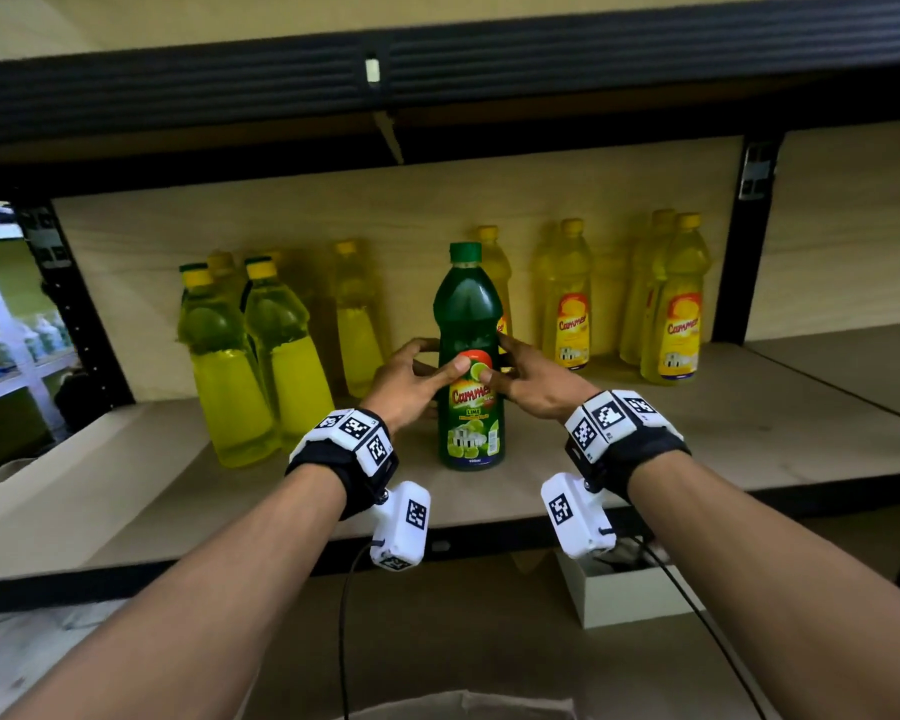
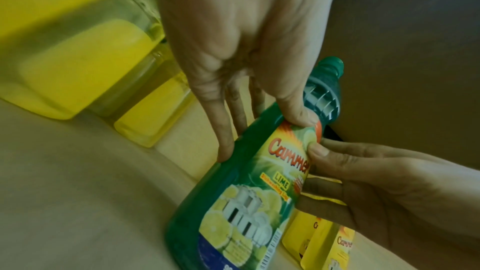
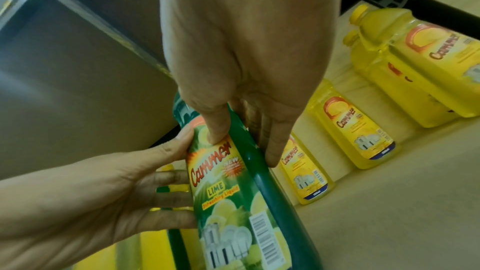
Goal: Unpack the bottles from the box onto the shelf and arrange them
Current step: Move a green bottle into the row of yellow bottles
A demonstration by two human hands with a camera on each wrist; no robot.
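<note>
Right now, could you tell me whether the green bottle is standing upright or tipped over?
Upright: the green bottle stands base down on the shelf, cap on top, with the left hand and right hand gripping its sides.

— What frames the scene?
— A black metal rack [image 1: 744, 262] with pale wood-grain boards; a dark ribbed beam [image 1: 437, 70] crosses the top of the frame.
— And behind it?
— A light wooden back panel [image 1: 333, 215], dimly lit.
— Anything at the left edge?
— A bright gap [image 1: 1, 304] at middle left shows a white shelving unit, blurred.
— Below?
— A brown floor [image 1: 463, 641] at lower centre.
</note>
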